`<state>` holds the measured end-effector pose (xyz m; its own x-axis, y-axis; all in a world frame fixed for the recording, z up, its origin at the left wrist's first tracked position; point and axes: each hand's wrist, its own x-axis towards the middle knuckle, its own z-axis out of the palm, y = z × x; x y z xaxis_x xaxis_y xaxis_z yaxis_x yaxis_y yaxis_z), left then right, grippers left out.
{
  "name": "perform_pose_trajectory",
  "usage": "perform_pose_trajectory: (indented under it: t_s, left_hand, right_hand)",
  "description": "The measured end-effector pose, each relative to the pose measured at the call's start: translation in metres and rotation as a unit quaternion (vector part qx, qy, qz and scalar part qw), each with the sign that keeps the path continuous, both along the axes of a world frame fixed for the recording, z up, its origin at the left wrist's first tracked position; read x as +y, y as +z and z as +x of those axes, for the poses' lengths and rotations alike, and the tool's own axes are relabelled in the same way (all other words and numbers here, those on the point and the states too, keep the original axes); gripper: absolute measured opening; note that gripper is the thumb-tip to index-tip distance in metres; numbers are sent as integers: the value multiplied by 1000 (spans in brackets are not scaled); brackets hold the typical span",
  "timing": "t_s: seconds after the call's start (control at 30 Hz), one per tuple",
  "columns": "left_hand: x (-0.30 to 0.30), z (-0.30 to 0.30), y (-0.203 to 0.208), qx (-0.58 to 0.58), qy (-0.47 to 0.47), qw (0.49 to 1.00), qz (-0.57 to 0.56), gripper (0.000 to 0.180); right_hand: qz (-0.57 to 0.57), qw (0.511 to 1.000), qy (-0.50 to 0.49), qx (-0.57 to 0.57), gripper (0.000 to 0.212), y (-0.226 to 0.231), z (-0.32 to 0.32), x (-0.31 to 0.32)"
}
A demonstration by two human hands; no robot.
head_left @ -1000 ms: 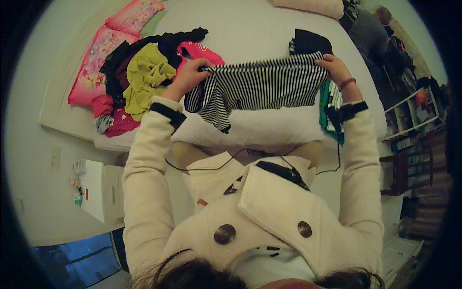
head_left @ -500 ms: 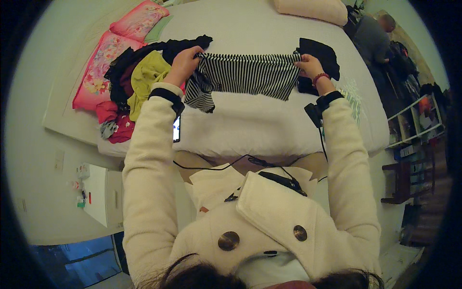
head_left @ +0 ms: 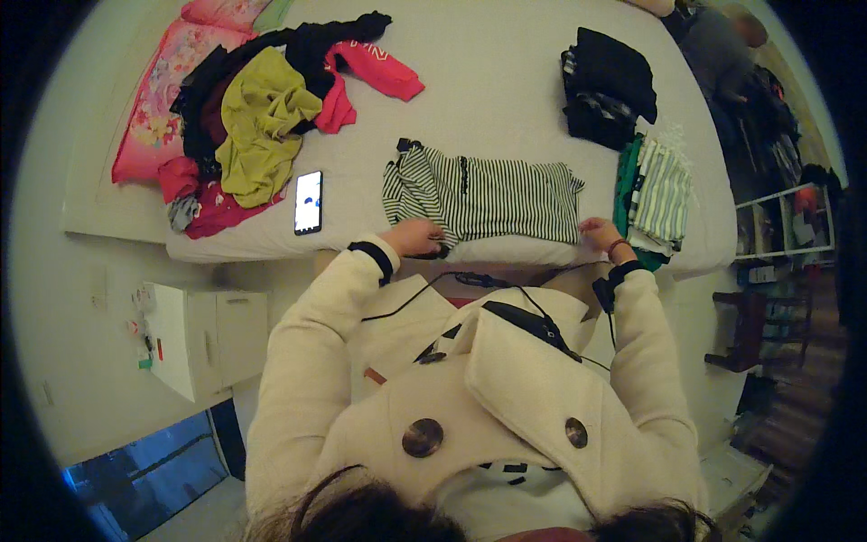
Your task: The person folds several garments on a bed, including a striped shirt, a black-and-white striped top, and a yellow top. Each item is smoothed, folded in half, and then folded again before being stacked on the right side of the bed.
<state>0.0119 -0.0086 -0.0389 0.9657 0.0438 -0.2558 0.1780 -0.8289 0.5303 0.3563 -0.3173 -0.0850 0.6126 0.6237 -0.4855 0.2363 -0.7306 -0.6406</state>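
Note:
A black-and-white striped shirt (head_left: 506, 194) lies flat on the bed, partly folded, with its left end bunched in a fold. My left hand (head_left: 418, 238) is closed on the shirt's near edge at the lower left. At the near right corner, my right hand (head_left: 600, 235) pinches the fabric between its fingertips. Left of the shirt lies a phone (head_left: 308, 203) with a lit screen. Just beyond my right hand is a stack of folded striped and green clothes (head_left: 661, 194).
The bed (head_left: 488, 81) has a heap of loose clothes at left, with a yellow-green garment (head_left: 264, 126) and a red garment (head_left: 384, 70). Folded black clothes (head_left: 610, 86) lie at right. A black cable (head_left: 424, 291) crosses my lap. Another person (head_left: 722, 54) is at the far right.
The striped shirt, earlier held stretched up over the bed, now lies on the bed nearer to me. Both hands have come down and toward me. The phone and red garment are now uncovered.

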Motion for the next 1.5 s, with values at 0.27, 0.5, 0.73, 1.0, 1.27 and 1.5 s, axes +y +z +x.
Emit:
perform_pose_trajectory:
  t_s: [0.27, 0.5, 0.73, 1.0, 1.27, 1.5]
  left_hand:
    - [82, 9, -25, -155, 514, 836, 116, 51]
    - [95, 2, -84, -41, 540, 799, -260, 53]
    - [95, -26, -53, 63, 531, 811, -238, 29]
    - [92, 46, -45, -79, 503, 858, -74, 41]
    - [109, -5, -49, -165, 548, 817, -71, 26]
    - [72, -41, -55, 5, 592, 616, -520, 39]
  right_hand:
    - [37, 984, -162, -66, 49, -47, 45, 46]
    - [-57, 974, -173, -137, 67, -53, 9, 101]
    - [-53, 960, -188, -198, 48, -29, 2, 86]
    - [71, 965, 105, -228, 54, 2, -52, 128]
    - [-51, 966, 167, -193, 83, -22, -88, 124]
    - [11, 974, 137, -178, 79, -12, -94, 116]
